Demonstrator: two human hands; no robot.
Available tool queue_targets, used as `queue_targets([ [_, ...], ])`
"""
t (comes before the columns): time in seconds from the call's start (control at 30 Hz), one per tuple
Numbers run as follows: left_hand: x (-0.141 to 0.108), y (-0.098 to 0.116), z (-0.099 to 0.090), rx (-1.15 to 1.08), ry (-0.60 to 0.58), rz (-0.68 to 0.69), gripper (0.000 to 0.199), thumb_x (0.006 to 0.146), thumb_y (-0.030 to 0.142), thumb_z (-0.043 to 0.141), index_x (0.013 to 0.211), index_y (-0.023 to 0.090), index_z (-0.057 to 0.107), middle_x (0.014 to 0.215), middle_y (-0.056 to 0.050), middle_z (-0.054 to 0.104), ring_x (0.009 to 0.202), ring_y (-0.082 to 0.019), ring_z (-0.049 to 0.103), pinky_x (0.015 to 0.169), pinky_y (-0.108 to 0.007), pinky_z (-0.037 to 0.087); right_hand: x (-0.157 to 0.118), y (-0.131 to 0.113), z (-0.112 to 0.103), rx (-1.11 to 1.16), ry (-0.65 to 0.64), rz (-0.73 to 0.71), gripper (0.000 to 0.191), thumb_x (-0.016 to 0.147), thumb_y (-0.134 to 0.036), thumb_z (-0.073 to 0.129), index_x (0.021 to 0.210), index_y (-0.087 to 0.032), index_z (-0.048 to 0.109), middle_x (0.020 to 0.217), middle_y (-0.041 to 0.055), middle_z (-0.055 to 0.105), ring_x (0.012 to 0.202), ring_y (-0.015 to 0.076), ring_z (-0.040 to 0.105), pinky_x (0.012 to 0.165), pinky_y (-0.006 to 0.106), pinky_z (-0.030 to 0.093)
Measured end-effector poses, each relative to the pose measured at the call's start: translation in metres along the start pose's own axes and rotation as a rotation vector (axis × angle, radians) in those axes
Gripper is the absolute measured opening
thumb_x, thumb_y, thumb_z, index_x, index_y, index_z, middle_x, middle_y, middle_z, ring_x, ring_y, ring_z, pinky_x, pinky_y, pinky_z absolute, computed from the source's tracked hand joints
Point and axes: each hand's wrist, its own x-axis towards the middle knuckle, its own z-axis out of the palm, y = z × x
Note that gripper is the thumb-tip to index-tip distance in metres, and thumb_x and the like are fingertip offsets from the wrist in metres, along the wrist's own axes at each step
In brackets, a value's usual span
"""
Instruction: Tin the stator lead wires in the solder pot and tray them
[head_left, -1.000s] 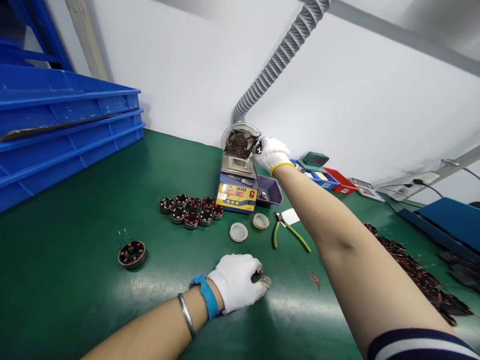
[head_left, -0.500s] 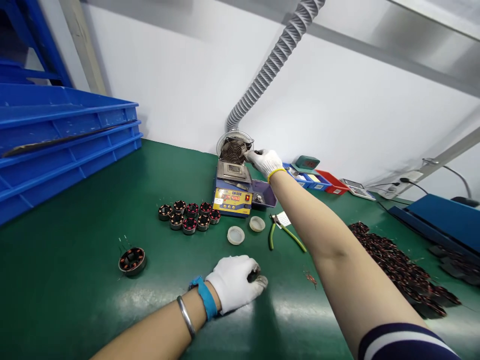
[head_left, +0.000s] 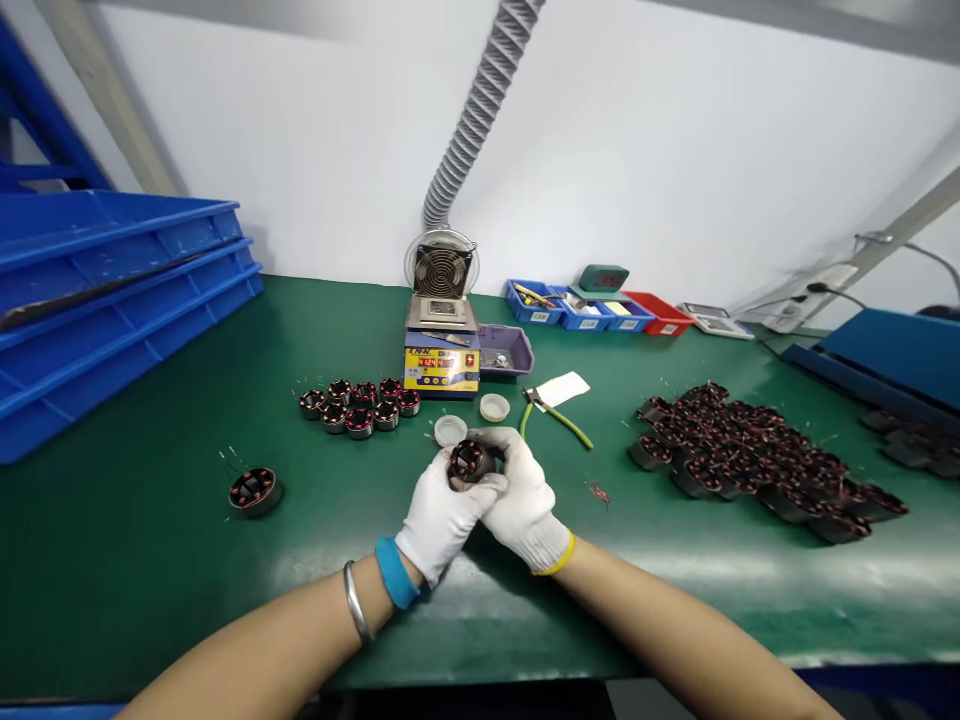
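Item: one wound ring, dark with coppery windings, at the centre of the frame, held off the table between both gloves, open face tilted up; any loose wire ends were too small to make out.

Left hand: white glove, fingers curled closed on the ring's left side and lower edge.

Right hand: white glove, likewise closed, thumb and fingers against the ring's right side.

Handling, as judged: a steady two-sided hold called for light pressure on the outer wall, fingertips clear of the windings, the face kept in sight.

Nearby: a shallow dish just beyond the gloves; a second dish beside it; green-handled pliers, right of centre, lay spread and within easy reach; copper scraps, lower right of centre, were best kept out of the windings.
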Motion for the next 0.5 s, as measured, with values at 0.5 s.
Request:
queue_targets([
  [0.5, -0.103, 0.062, -0.189, 1.259, 0.756, -0.221, 0.060, 0.052, 0.065, 0.071, 0.090, 0.018, 0.069, 0.098, -0.011, 0.066, 0.097, -0.034, 0.062, 0.089, -0.044, 0.048, -0.004, 0.074, -0.185, -0.697, 0.186, -0.268, 0.034, 0.083, -0.053, 0.054, 0.111, -0.033, 0.057, 0.119, 0.0072, 0.057, 0.128, 0.0360, 0.043, 0.104, 0.050, 0.042],
])
